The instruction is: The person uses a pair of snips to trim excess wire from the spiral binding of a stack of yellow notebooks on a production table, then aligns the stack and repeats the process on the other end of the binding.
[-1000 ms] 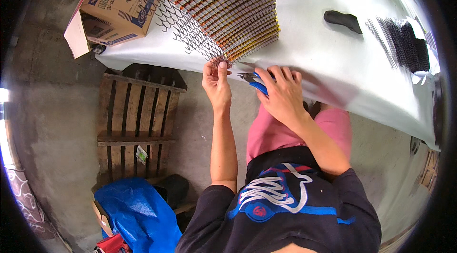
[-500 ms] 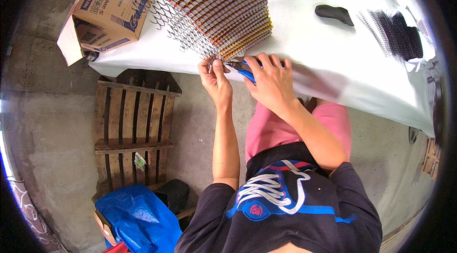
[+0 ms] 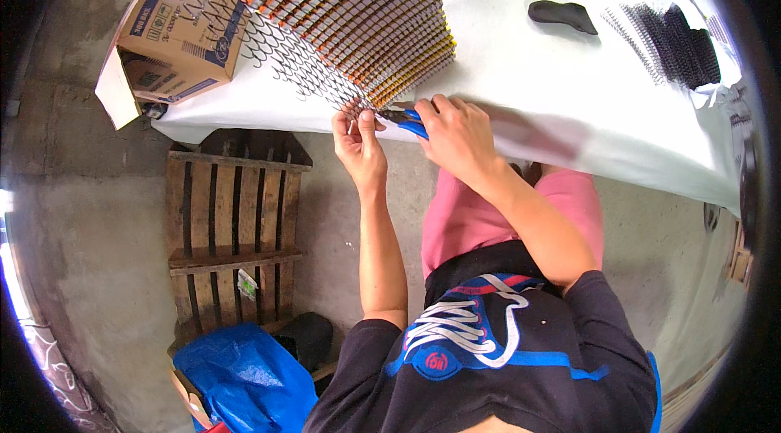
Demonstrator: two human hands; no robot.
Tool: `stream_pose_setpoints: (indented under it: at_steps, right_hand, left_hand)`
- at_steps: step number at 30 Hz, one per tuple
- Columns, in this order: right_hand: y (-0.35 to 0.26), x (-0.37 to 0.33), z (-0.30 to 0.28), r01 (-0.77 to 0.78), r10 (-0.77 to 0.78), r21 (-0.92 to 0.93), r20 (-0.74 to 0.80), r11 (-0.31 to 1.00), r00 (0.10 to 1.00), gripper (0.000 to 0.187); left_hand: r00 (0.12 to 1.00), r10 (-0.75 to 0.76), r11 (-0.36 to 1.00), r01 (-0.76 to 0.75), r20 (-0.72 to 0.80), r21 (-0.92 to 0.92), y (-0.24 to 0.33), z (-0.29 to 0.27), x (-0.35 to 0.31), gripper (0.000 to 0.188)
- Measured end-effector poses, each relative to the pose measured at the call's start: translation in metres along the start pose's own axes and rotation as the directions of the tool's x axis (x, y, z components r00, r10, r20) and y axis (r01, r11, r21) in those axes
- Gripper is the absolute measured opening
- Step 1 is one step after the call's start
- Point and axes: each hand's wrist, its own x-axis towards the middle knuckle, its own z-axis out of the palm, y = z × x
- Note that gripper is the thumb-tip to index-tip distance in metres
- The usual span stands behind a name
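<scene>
mesh of interlinked dark wire coils point(image 3: 342, 22), banded with orange and yellow, is spread over the far left part of a white-covered table point(image 3: 504, 67), and its narrow lower corner is brought to the near edge. along its left side, bare wire hooks are fanned out, and some of them are seen across the front of a printed cardboard box point(image 3: 183, 46), whose pale flap point(image 3: 118, 95) is folded outward.

that lower corner is pinched by the left hand point(image 3: 360, 152), with the thumb and fingers drawn narrow around the wire ends. a pair of blue-handled pliers point(image 3: 413, 129) is gripped by the right hand point(image 3: 460, 133), with the fingers curled over the handles, and its dark nose is pointed left at the pinched corner, just beside the left hand's fingertips. whether a wire is caught between the tips cannot be told, since the spot is too small and crowded.

farther right on the table, a dark curved piece point(image 3: 563, 16) is laid well apart from the mesh, and a bundle of black coils point(image 3: 683, 46) is placed near the right end. below the table's left edge, a slatted wooden pallet point(image 3: 221, 213) is seen, with a blue plastic bag point(image 3: 248, 376) near its lower end.
</scene>
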Motion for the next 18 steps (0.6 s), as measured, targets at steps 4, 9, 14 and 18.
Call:
stream_pose_setpoints:
  at_steps: [4, 9, 14, 18]
  right_hand:
    - [-0.006, 0.000, -0.009, 0.015, -0.026, -0.102, -0.107, 0.995, 0.994, 0.023]
    - [-0.007, -0.003, -0.016, -0.006, -0.001, -0.083, -0.086, 0.997, 0.996, 0.027]
    - [-0.005, 0.001, -0.014, -0.027, 0.027, -0.006, 0.010, 1.000, 1.000, 0.029]
    - [-0.003, 0.002, -0.011, 0.006, -0.006, -0.025, 0.002, 1.000, 1.000, 0.028]
  left_hand:
    - [1.000, -0.005, 0.999, 0.006, -0.008, 0.040, 0.005, 0.000, -0.002, 0.031]
    - [0.996, 0.002, 0.997, 0.005, -0.084, 0.077, 0.009, 0.004, -0.009, 0.038]
    - [0.997, -0.015, 0.998, 0.021, -0.080, 0.063, 0.010, 0.004, -0.008, 0.041]
    - [0.997, -0.011, 0.996, 0.018, -0.075, 0.087, 0.011, 0.004, -0.007, 0.042]
